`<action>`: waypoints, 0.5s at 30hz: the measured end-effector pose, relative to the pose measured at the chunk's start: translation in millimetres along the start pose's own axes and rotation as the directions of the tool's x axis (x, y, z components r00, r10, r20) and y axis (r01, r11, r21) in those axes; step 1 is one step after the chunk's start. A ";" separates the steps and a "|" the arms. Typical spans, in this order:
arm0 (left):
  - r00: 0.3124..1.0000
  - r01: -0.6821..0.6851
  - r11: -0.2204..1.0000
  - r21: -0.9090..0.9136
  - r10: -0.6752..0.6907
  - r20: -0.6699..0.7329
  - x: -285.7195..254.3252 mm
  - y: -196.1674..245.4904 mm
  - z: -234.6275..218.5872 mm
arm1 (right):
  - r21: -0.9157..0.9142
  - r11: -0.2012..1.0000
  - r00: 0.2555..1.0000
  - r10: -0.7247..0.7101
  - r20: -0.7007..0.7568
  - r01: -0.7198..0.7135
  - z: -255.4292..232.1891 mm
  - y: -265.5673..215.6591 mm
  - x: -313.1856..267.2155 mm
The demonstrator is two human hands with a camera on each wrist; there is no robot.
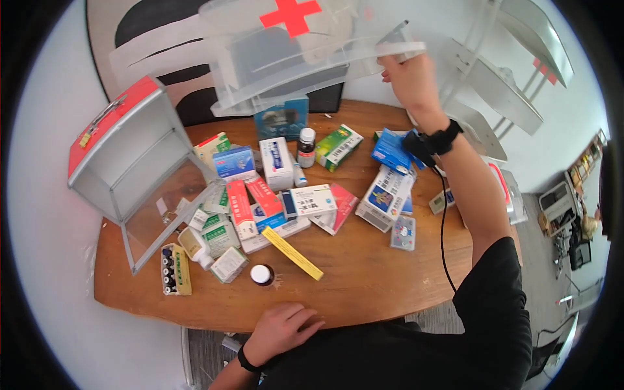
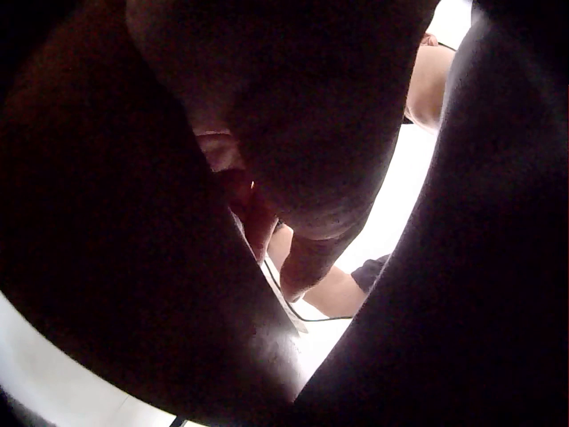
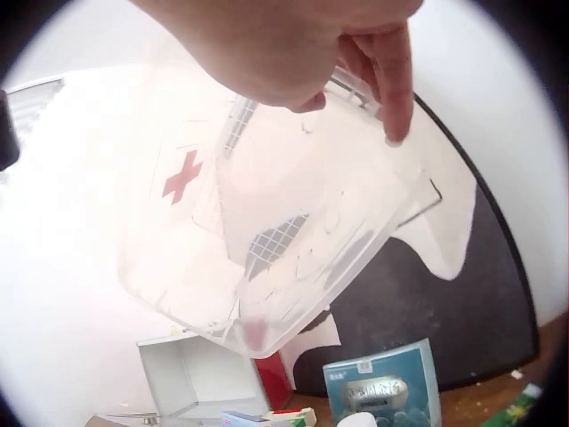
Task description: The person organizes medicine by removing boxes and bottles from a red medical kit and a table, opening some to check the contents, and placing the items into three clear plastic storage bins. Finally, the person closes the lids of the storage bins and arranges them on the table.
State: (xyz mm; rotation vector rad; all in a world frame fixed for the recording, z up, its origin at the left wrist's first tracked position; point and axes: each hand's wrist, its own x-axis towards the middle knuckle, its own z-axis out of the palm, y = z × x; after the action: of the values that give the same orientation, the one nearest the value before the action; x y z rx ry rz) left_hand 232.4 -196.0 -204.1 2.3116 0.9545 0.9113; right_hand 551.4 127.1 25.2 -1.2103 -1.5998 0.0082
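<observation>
A translucent plastic box with a red cross point(image 1: 290, 16) is held in the air above the back of the table by my right hand point(image 1: 416, 84), whose fingers grip its right-hand rim. In the right wrist view the fingers of my right hand point(image 3: 356, 62) curl over the edge of the tilted box point(image 3: 293, 196). My left hand point(image 1: 284, 330) rests at the table's front edge, fingers loosely bent, holding nothing. Nearest to it are a brown bottle with a white cap point(image 1: 262, 274) and a long yellow box point(image 1: 292, 253). The left wrist view is mostly dark, showing part of the left hand point(image 2: 302, 178).
An open red and silver case point(image 1: 140, 156) stands at the left. Many medicine boxes, among them a white one point(image 1: 314, 200), crowd the middle of the wooden table point(image 1: 364, 286). A vial pack point(image 1: 175, 270) lies at front left. A black cable point(image 1: 442, 240) hangs over the right side.
</observation>
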 end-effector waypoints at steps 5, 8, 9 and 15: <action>0.997 0.059 0.998 -0.026 -0.060 -0.042 -6.0 4.3 0.9 | -0.153 0.984 0.995 0.095 -0.009 -0.095 -113.4 -43.1 -53.8; 0.977 -0.021 0.999 0.049 0.030 -0.209 -7.0 14.2 -6.0 | -0.186 0.968 0.986 0.164 -0.032 -0.167 -169.3 -71.6 -104.0; 0.955 -0.067 0.994 0.082 0.088 -0.282 -11.9 16.4 -9.0 | -0.177 0.966 0.982 0.186 -0.033 -0.189 -185.2 -72.5 -122.8; 0.775 -0.359 0.856 0.371 0.495 -0.393 11.2 59.0 -23.8 | -0.206 0.913 0.922 0.377 0.092 -0.353 -275.7 -87.2 -222.8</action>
State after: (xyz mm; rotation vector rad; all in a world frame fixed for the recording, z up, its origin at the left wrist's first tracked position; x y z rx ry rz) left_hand 246.4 -221.7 -146.5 2.6662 0.7686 1.7049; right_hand 671.1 -217.7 29.3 -1.6738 -1.4856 0.1852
